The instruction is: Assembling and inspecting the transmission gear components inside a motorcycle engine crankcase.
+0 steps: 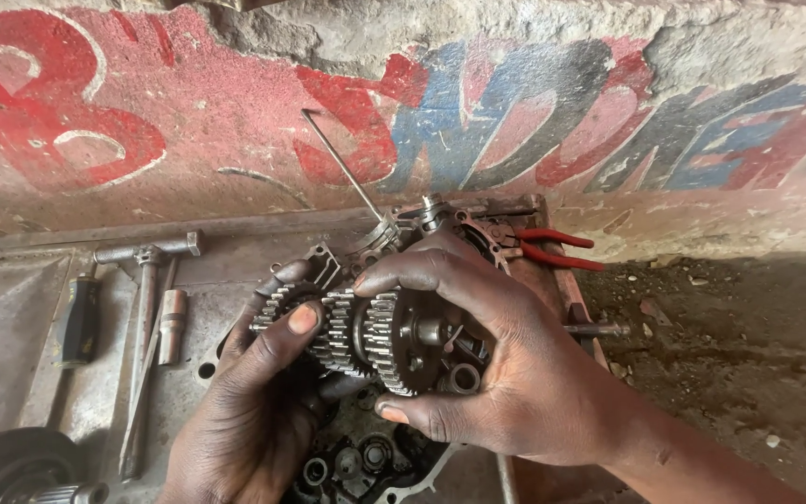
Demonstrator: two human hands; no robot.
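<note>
Gripping the gear cluster (356, 329), left hand (254, 411) and right hand (506, 364) hide its shafts and the engine case (366, 462) beneath.

1. Left hand (254, 411): bare, without glove, ring or watch; dark grease smears cover the fingers and knuckles.
2. Left thumbnail: short and trimmed, pale against the grime around it.
3. Right hand (501, 373): bare, likewise ungloved and unadorned; oily film dulls the knuckles and fingertips.
4. Right thumbnail: short, with dirt at its edge.
5. Right forearm: uncovered to the frame's edge; no sleeve or cuff shows.
</note>
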